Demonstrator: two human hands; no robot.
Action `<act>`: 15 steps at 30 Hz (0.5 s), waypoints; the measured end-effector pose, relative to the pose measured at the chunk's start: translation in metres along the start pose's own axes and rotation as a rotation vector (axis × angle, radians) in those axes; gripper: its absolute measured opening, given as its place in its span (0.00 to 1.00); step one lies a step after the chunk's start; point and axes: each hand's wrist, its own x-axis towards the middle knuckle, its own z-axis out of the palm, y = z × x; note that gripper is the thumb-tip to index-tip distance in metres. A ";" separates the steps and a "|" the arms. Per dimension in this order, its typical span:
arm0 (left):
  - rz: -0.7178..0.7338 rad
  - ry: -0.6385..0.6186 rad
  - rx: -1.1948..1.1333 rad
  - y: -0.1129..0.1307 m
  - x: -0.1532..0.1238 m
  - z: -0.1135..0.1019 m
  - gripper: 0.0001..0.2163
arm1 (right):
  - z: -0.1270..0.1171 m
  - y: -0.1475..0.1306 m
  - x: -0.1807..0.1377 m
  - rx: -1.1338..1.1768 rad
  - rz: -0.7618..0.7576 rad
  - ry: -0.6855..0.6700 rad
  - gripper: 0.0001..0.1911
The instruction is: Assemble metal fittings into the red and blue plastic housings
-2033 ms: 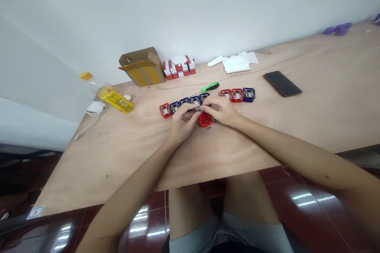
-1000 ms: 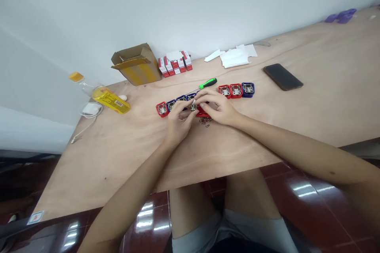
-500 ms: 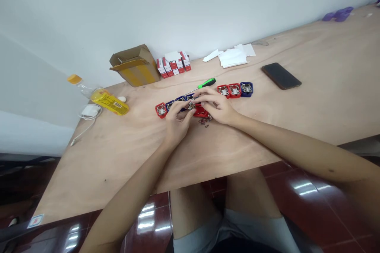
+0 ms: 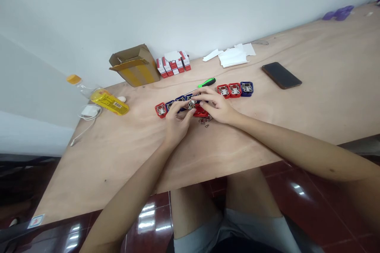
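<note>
A small silvery metal clamp (image 4: 190,105), which looks like a battery terminal clamp, is pinched between the thumb and fingers of my left hand (image 4: 177,120). My right hand (image 4: 218,106) reaches over from the other side, its thumb and fingertips closed about the clamp's upper end. Beneath the hands lies a red plastic cover (image 4: 201,111), partly hidden. Small metal parts (image 4: 204,120) are piled just in front of it, with one loose screw-like piece (image 4: 207,126) nearby.
Red and blue covers with metal clamps stand in rows left (image 4: 160,110) and right (image 4: 234,90). Behind lie a green-black screwdriver (image 4: 207,83), red-white boxes (image 4: 173,66), a cardboard box (image 4: 136,71) and papers (image 4: 234,57). A bottle (image 4: 109,101), charger (image 4: 90,111) and phone (image 4: 281,75) lie farther out.
The clamp has turned slightly in my fingers, and the right fingertips have shifted a little at its upper end. Everything else on the table stays put.
</note>
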 end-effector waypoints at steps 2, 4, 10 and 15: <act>-0.005 -0.001 0.006 0.000 0.000 0.000 0.11 | 0.000 0.000 0.000 0.021 -0.006 -0.009 0.19; -0.001 0.001 0.014 0.001 0.000 0.000 0.11 | 0.001 0.001 0.000 0.029 -0.003 0.013 0.17; 0.022 -0.033 0.023 0.006 -0.001 0.000 0.11 | 0.005 0.001 0.002 -0.068 0.063 0.075 0.07; 0.028 -0.051 0.017 0.007 -0.003 0.000 0.12 | 0.005 -0.004 0.003 -0.049 0.016 0.069 0.05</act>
